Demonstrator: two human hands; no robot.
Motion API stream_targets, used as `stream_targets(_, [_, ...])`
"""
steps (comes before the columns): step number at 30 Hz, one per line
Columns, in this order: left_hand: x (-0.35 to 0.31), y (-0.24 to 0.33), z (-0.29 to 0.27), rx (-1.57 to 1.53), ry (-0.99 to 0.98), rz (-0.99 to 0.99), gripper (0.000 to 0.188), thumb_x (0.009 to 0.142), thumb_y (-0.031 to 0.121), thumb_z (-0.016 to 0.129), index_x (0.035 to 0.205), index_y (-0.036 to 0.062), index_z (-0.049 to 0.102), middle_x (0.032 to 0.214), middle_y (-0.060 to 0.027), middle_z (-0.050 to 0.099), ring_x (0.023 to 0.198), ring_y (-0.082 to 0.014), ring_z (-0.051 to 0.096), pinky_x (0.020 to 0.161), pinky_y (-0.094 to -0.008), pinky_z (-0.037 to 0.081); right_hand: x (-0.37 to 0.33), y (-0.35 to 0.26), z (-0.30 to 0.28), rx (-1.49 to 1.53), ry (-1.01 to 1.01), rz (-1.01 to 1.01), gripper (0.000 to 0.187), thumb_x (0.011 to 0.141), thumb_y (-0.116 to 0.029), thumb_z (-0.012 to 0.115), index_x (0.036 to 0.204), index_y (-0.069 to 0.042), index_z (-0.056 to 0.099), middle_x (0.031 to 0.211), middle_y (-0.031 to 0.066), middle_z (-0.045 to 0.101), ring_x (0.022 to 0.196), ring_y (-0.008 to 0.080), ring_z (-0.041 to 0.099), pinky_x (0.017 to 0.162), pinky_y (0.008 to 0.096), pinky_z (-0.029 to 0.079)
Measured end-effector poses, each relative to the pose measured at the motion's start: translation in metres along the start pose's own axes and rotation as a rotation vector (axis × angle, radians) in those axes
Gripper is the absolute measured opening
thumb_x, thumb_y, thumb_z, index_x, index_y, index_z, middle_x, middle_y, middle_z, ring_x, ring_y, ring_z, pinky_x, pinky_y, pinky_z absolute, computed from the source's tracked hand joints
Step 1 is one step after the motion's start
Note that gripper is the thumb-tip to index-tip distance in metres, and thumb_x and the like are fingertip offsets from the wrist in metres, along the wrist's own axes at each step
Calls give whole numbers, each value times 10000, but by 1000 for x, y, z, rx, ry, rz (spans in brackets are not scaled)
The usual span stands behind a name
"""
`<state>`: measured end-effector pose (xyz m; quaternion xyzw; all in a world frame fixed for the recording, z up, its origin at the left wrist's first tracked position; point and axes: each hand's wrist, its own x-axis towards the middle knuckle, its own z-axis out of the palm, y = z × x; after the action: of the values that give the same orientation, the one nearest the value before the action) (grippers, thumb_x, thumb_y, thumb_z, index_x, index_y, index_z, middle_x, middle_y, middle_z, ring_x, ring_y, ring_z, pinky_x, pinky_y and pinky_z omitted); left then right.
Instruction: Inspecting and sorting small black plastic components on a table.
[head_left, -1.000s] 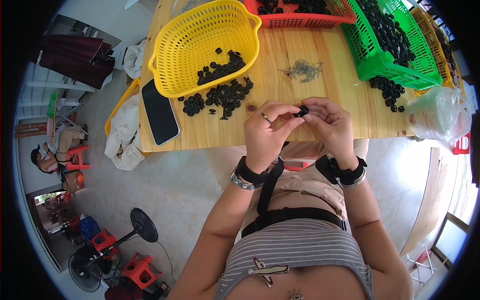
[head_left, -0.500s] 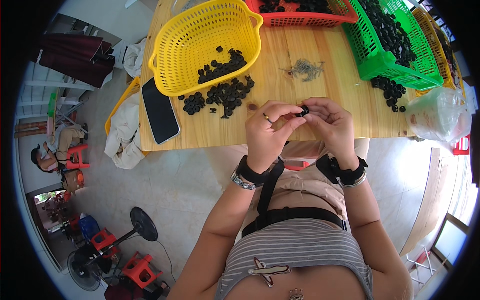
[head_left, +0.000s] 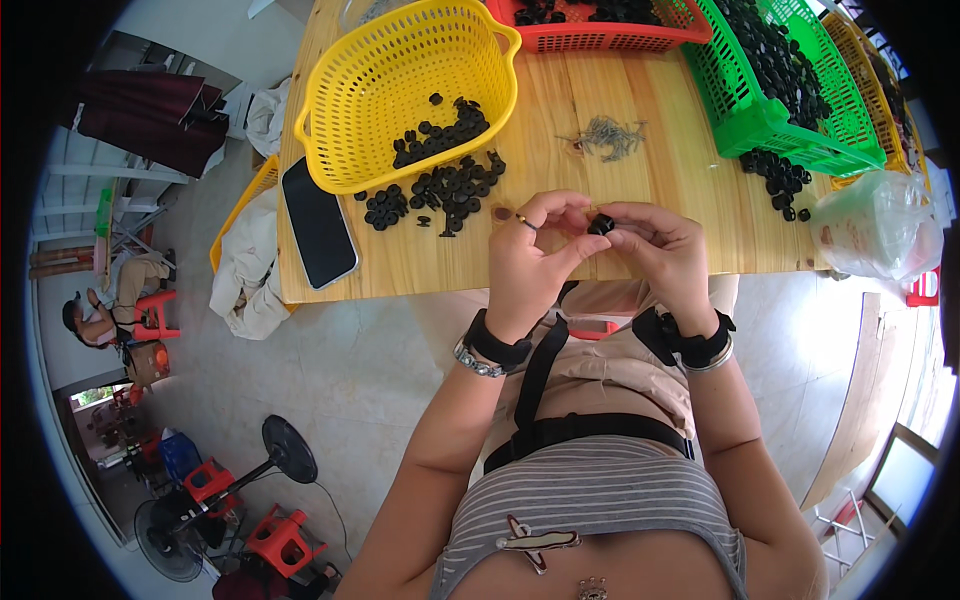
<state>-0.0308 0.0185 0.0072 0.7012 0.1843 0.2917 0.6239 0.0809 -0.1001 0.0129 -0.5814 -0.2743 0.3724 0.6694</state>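
Observation:
A small round black plastic part (head_left: 601, 225) is pinched between both hands, just above the table's near edge. My left hand (head_left: 535, 252) has thumb and fingers closed at its left side. My right hand (head_left: 662, 247) grips it from the right with thumb and forefinger. Fingers cover much of the part, so its exact kind does not show. Beyond the hands lies a small heap of thin silvery metal pieces (head_left: 612, 137). To the left, loose black disc-shaped pieces (head_left: 457, 195) lie in front of a yellow basket (head_left: 345, 95), which holds more of them.
A red basket (head_left: 620, 37) and a green crate (head_left: 735, 95) with black parts stand at the back. Black parts (head_left: 778, 180) spill beside the crate, near a clear plastic bag (head_left: 880, 230). A phone (head_left: 318, 225) lies at the left edge of the wooden table (head_left: 640, 90).
The fingers of my left hand have shifted and curled around the black part, which has turned slightly between both hands. The rest of the table looks the same.

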Motion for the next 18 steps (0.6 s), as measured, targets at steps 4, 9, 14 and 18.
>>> stream_targets(4, [0,0,-1,5,-25,-41,355,698,42,761,1011,32,594,824,-7,586,786,-80,553,725,-210,463,-1,-4,-2,-24,-35,-7,236,844,54,560,1076,65,602,1000,99,641,926,128,600,831,242,479])
stream_targets(9, [1,0,-2,-13,-46,-30,367,694,36,762,1019,31,591,824,-6,585,790,-80,553,730,-212,466,1,-6,-6,-97,-95,-62,247,843,57,550,1080,45,615,1004,91,645,927,134,587,827,249,460])
stream_targets(14, [1,-1,-3,7,-66,-37,379,691,29,762,1028,30,586,829,-7,582,798,-82,551,734,-213,464,3,-7,-6,-45,-115,-83,235,833,75,547,1054,47,623,1006,95,638,923,142,590,826,253,460])
stream_targets(18, [1,-1,-6,16,-106,-41,404,687,35,763,1047,27,582,873,-12,576,834,-92,545,765,-226,456,2,-8,-7,-17,-109,-48,218,830,71,559,1035,46,629,1019,86,634,928,135,592,825,242,464])
